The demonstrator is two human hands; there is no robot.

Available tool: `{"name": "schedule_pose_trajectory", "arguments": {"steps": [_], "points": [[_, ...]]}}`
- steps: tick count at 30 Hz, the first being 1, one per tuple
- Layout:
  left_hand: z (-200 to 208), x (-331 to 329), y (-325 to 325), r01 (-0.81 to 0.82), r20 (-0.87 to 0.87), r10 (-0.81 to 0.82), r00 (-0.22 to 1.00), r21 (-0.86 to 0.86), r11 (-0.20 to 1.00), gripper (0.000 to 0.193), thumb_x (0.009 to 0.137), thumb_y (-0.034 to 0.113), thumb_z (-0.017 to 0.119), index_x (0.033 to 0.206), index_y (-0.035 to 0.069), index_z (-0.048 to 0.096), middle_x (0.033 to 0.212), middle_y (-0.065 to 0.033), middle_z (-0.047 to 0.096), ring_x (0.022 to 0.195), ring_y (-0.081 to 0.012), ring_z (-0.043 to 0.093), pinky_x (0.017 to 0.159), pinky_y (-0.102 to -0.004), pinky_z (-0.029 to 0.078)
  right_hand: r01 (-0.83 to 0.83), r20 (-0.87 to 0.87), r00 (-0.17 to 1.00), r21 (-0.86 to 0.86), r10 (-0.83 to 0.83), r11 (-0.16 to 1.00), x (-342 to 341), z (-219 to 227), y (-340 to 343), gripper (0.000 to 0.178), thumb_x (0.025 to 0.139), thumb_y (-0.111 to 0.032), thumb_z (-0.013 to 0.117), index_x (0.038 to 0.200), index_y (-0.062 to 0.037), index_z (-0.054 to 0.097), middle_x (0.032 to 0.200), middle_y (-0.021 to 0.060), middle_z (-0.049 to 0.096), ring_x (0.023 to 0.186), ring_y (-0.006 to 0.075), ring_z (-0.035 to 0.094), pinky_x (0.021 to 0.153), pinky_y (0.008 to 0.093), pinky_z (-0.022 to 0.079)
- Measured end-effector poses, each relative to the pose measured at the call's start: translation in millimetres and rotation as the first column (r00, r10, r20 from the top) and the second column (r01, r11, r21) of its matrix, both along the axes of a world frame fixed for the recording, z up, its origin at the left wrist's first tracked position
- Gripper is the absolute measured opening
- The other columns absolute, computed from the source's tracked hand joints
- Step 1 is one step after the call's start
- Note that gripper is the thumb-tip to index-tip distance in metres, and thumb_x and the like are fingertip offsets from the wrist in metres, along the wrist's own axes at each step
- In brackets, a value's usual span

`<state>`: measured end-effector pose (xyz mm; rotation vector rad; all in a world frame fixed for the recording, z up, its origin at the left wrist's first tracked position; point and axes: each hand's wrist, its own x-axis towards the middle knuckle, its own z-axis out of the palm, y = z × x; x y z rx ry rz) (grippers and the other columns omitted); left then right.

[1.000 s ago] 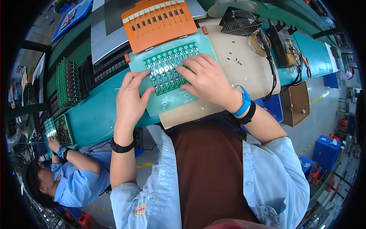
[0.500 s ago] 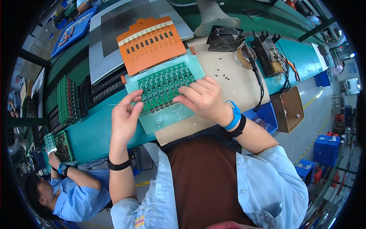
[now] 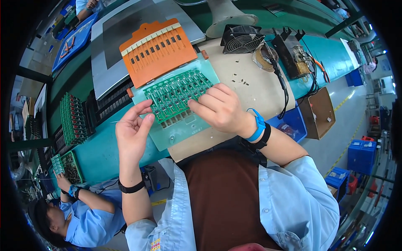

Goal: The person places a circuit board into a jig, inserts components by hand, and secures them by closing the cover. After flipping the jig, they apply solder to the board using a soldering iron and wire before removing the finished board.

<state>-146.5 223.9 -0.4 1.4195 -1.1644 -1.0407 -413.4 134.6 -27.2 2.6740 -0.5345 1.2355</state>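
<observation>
A green circuit board (image 3: 176, 94) packed with small components lies on a pale green fixture plate (image 3: 161, 140), whose hinged orange lid (image 3: 157, 54) stands raised behind, holding a row of dark parts. At the board's left edge is my left hand (image 3: 135, 127), thumb and index finger apart. Its other fingers curl in, and a thin silvery wire (image 3: 118, 121) sticks out of them. My right hand (image 3: 222, 106) bends over the board's right part with fingers curled and one fingertip touching its front edge. Whatever may lie inside those fingers is hidden.
Small dark parts (image 3: 240, 80) lie scattered on brown board at right, near a black fan (image 3: 243, 39) and a corded iron (image 3: 276, 69). Upright green boards (image 3: 73, 119) stand at left. A co-worker's hands (image 3: 63, 182) hold another board. A cardboard box (image 3: 318, 113) is at right.
My left thumb and index finger have come slightly away from the board's left edge. My right fingertip has shifted left along the front edge. The whole view has also shifted a little.
</observation>
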Motion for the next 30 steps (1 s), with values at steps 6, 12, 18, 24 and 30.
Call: {"name": "schedule_pose_trajectory", "arguments": {"steps": [6, 12, 18, 24, 30], "points": [[12.5, -5.7, 10.3, -0.054, 0.036, 0.059, 0.998, -0.134, 0.990, 0.035, 0.101, 0.006, 0.071, 0.134, -0.002, 0.070, 0.099, -0.0003, 0.070, 0.069, 0.0028, 0.045, 0.062, -0.0162, 0.039, -0.015, 0.108, 0.994, -0.103, 0.026, 0.995, -16.2, 14.9, -3.4, 0.033, 0.073, -0.010, 0.079, 0.105, -0.0072, 0.078, 0.083, -0.0009, 0.063, 0.075, 0.0173, 0.063, 0.072, 0.0332, 0.049], [23.1, 12.0, 9.0, 0.112, -0.121, -0.094, 0.988, 0.152, 0.982, 0.032, 0.106, 0.015, 0.067, 0.133, -0.001, 0.071, 0.092, 0.0022, 0.068, 0.066, 0.0015, 0.045, 0.059, -0.0167, 0.034, -0.052, 0.150, 0.985, -0.199, 0.083, 0.979, -25.6, 28.8, 1.9, 0.034, 0.074, -0.010, 0.079, 0.107, -0.0081, 0.079, 0.089, -0.0003, 0.066, 0.083, 0.0175, 0.066, 0.081, 0.0345, 0.053], [14.4, 15.0, 25.3, 0.243, -0.242, -0.184, 0.953, 0.243, 0.939, 0.030, 0.105, 0.019, 0.069, 0.127, -0.001, 0.072, 0.091, 0.0035, 0.069, 0.062, 0.0008, 0.043, 0.054, -0.0179, 0.030, -0.131, 0.174, 0.971, -0.197, 0.166, 0.972, -24.4, 35.0, 3.7, 0.030, 0.080, -0.007, 0.077, 0.109, -0.0087, 0.079, 0.096, 0.0019, 0.068, 0.091, 0.0194, 0.068, 0.089, 0.0376, 0.054], [5.8, 41.9, 21.0, -0.042, -0.430, 0.076, 0.899, 0.089, 0.995, 0.029, 0.105, 0.019, 0.070, 0.126, -0.002, 0.070, 0.091, 0.0045, 0.068, 0.059, 0.0011, 0.041, 0.051, -0.0182, 0.028, -0.183, 0.248, 0.953, 0.024, 0.171, 0.983, -9.6, 32.9, -5.7, 0.033, 0.081, 0.002, 0.076, 0.113, -0.0052, 0.076, 0.100, 0.0082, 0.071, 0.090, 0.0250, 0.070, 0.083, 0.0393, 0.056], [-14.7, 118.0, -34.9, -0.491, -0.359, 0.441, 0.823, -0.057, 0.869, 0.032, 0.105, 0.018, 0.069, 0.131, -0.001, 0.067, 0.092, 0.0033, 0.069, 0.058, 0.0012, 0.039, 0.049, -0.0183, 0.025, -0.111, 0.320, 0.947, 0.256, 0.024, 0.960, -20.9, 12.8, -6.6, 0.040, 0.078, 0.010, 0.075, 0.117, 0.0008, 0.071, 0.104, 0.0175, 0.072, 0.089, 0.0319, 0.071, 0.074, 0.0390, 0.058]]}}
